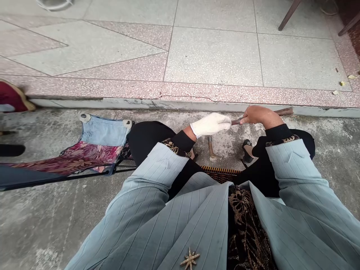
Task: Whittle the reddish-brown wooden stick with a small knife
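My left hand (212, 125) wears a white knitted glove and is closed around one end of a thin brown stick (235, 122). Bare and likewise closed, my right hand (258, 113) grips it just to the right. A thicker brown wooden end (284, 111) sticks out beyond my right hand; whether it is one piece with the stick is hidden by that hand. On the concrete below, between my feet, a bent wooden piece (210, 148) shows, its upper end close under my gloved hand.
A raised tiled step (213, 56) runs across the front. On my left stands a folding chair (98, 150) with denim and floral cloth. Another person's red shoe (12, 96) is at far left. A woven seat edge (221, 172) shows beneath me; chair legs (289, 15) stand back right.
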